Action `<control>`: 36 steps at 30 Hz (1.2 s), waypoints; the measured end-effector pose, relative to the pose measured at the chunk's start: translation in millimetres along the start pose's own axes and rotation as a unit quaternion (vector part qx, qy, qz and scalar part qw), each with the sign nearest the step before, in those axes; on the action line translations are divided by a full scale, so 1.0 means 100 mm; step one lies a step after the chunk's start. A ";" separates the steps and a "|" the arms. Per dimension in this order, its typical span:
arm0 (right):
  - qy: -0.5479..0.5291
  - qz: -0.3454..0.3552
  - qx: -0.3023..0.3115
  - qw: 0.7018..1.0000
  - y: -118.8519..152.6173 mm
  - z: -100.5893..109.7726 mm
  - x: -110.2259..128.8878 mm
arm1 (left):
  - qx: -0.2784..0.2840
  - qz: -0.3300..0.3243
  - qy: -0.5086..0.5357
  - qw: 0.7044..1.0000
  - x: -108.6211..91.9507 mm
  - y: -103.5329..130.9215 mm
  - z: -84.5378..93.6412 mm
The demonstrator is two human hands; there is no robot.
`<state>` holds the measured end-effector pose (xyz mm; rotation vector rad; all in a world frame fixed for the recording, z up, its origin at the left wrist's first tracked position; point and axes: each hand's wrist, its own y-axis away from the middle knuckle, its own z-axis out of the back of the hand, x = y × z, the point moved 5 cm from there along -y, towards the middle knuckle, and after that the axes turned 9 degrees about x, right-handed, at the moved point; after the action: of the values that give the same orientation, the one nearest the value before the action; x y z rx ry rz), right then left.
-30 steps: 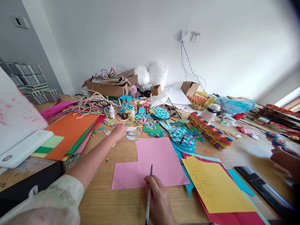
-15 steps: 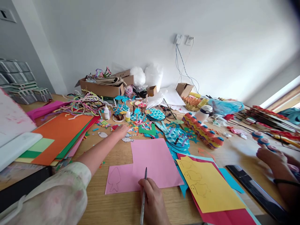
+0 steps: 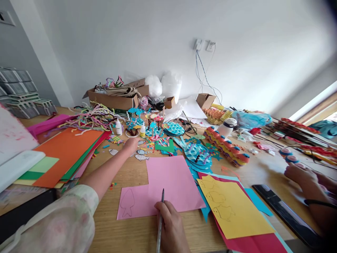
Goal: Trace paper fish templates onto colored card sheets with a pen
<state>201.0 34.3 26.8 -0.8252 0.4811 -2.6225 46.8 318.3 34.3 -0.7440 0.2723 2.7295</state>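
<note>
My right hand (image 3: 171, 223) is closed around a slim grey pen (image 3: 160, 225) with a dark tip pointing away from me. It rests at the lower edge of the pink paper (image 3: 172, 182), whose left flap bears a drawn fish outline (image 3: 127, 203). My left hand (image 3: 131, 144) reaches across the table among small cut-out paper fish; its fingers are mostly hidden behind the hand. Two paper fish (image 3: 141, 157) lie just right of it, and another one (image 3: 113, 152) lies to the left. White glue bottles (image 3: 118, 127) stand just beyond.
Yellow paper (image 3: 237, 214) with fish drawings lies on red sheets at right. Coloured paper (image 3: 68, 147) is stacked at left. A painted egg-carton strip (image 3: 228, 147) and blue paper fish (image 3: 197, 154) sit beyond. Another person's hands (image 3: 300, 174) work at far right.
My left hand has shifted slightly left and toward me, uncovering more of the paper fish beside it. My right hand still holds the pen in the same place.
</note>
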 end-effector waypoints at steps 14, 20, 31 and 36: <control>-0.096 -0.044 -0.044 0.993 -0.03 0.09 -0.06 | 0.123 -0.095 0.158 0.975 -0.40 0.54 0.12; -0.133 -0.096 -0.111 0.980 -0.14 0.27 -0.14 | 0.221 -0.177 0.113 0.952 -0.74 1.11 -0.06; -0.120 -0.091 0.049 0.987 -0.09 -0.05 0.08 | 0.289 -0.213 0.006 0.933 -0.67 1.46 -0.54; -0.047 -0.069 0.084 0.993 -0.14 -0.12 0.17 | 0.248 -0.217 -0.023 0.944 -0.69 1.54 -0.56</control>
<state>177.2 41.9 31.3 -0.9518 0.1806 -2.6889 78.0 143.2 38.2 -0.5168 0.6667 2.1282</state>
